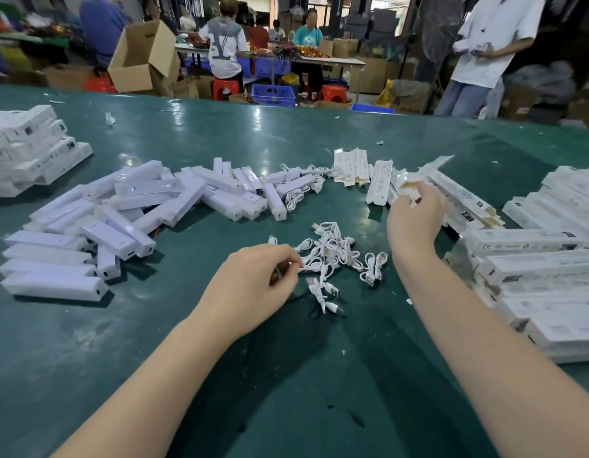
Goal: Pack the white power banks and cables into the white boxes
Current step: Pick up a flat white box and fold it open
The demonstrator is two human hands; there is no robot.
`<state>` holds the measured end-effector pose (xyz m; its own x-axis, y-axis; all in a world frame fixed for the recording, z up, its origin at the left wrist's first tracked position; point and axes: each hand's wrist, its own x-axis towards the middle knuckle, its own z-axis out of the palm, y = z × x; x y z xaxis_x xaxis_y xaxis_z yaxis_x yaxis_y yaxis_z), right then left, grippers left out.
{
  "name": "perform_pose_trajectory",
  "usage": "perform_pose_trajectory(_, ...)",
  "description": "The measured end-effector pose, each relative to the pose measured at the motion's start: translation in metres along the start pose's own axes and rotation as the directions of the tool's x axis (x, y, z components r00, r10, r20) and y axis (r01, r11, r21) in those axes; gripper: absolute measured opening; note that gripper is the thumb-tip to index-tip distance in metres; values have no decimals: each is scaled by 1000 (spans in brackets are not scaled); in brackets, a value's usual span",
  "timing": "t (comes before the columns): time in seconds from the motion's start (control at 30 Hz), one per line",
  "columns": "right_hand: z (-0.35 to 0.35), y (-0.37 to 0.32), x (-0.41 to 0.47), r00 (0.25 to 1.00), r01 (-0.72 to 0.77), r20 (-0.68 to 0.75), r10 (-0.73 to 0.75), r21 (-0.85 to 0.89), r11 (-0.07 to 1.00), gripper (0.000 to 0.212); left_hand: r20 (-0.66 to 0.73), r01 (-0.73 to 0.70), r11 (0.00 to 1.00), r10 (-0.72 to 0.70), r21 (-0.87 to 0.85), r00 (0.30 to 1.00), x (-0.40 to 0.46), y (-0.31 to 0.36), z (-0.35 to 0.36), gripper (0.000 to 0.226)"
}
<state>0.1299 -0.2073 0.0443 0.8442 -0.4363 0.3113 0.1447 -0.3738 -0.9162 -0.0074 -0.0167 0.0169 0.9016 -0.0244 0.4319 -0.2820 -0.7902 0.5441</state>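
A heap of white power banks (127,206) lies on the left half of the green table (220,133). In the middle is a tangle of short white cables (336,251). My left hand (253,285) pinches one cable at the near left edge of that tangle. My right hand (415,219) grips a flat white box (425,170), lifted and blurred, above the pile of flat boxes (382,185). Packed white boxes (544,272) are stacked at the right.
Another stack of white boxes (32,150) sits at the far left. More cables (303,180) lie behind the power banks. A person in a white shirt (491,51) stands past the table's far right edge; others sit at tables further back.
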Motion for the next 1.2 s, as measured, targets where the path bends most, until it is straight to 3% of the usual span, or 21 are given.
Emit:
perform_pose_trajectory(0.1,-17,-20,-42,978,160,92,-185,228,960,41,-39,129,958,-143,-257,989,1,2,-1,13)
perform_pose_trajectory(0.17,-28,-30,-65,960,128,183,-214,395,910,31,1,233,809,-277,-540,961,4,4,-4,9)
perform_pose_trajectory(0.23,-36,-37,-82,931,-73,333,-148,569,819,22,96,307,545,-380,-781,920,10,7,-8,21)
perform_pose_trajectory(0.33,-41,-40,-105,784,-451,613,-96,669,590,15,287,364,123,-409,-923,866,17,11,-13,67)
perform_pose_trajectory(0.4,-40,-37,-114,696,-592,714,-69,626,507,16,326,344,-9,-349,-939,879,16,12,-15,73)
perform_pose_trajectory(0.5,-39,-31,-124,578,-699,815,-41,521,490,13,316,287,-137,-307,-948,898,13,7,-19,84)
perform_pose_trajectory(0.6,-39,-24,-131,503,-729,865,4,421,540,27,271,234,-139,-395,-962,878,12,7,-20,69)
perform_pose_trajectory(0.7,-39,-23,-135,535,-660,845,-5,421,622,13,222,210,-81,-501,-974,837,11,11,-19,48)
perform_pose_trajectory(0.73,-40,-25,-135,569,-603,822,-31,443,664,7,217,215,-65,-518,-974,827,11,13,-19,45)
perform_pose_trajectory(0.83,-42,-22,-137,678,-291,714,-176,480,827,26,215,231,-41,-547,-972,809,12,15,-19,43)
perform_pose_trajectory(0.9,-43,-22,-140,700,-54,653,-289,452,890,25,214,259,4,-551,-966,807,11,16,-17,43)
perform_pose_trajectory(1.0,-42,-19,-143,699,108,614,-367,416,903,21,223,294,50,-536,-954,815,10,18,-13,45)
perform_pose_trajectory(1.13,-42,-21,-144,698,161,595,-398,411,897,14,259,355,82,-536,-931,804,10,20,-11,65)
perform_pose_trajectory(1.2,-42,-22,-145,695,163,593,-407,421,892,11,282,386,92,-535,-918,797,9,20,-11,64)
